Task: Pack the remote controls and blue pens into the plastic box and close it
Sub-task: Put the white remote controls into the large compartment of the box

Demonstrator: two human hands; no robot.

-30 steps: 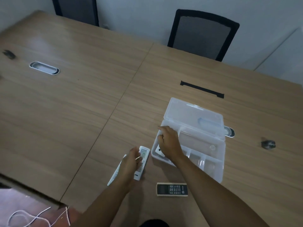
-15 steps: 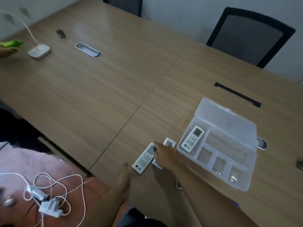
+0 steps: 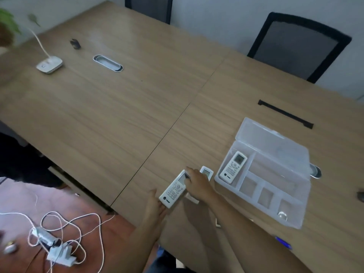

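The clear plastic box (image 3: pixel 266 195) lies open on the right of the table, lid (image 3: pixel 275 146) folded back. One white remote (image 3: pixel 233 167) lies in its long left compartment. A second white remote (image 3: pixel 174 189) lies on the table left of the box. My right hand (image 3: pixel 197 184) curls its fingers around that remote's screen end. My left hand (image 3: pixel 155 207) is flat and open, touching its lower end. A third remote (image 3: pixel 206 172) peeks out beyond my right hand. A blue pen (image 3: pixel 283 242) lies near the front edge, right of my right arm.
A corner of another remote (image 3: pixel 217 223) shows under my right arm. A black bar (image 3: pixel 285 114) lies behind the box, and a black chair (image 3: pixel 297 46) stands beyond. A white lamp base (image 3: pixel 49 65) and a cable grommet (image 3: pixel 108 63) sit far left. Cables (image 3: pixel 59 239) lie on the floor.
My right hand came out of the box, leaving a remote inside, and went to the remote on the table. My left hand let go of that remote and slid to its lower end.
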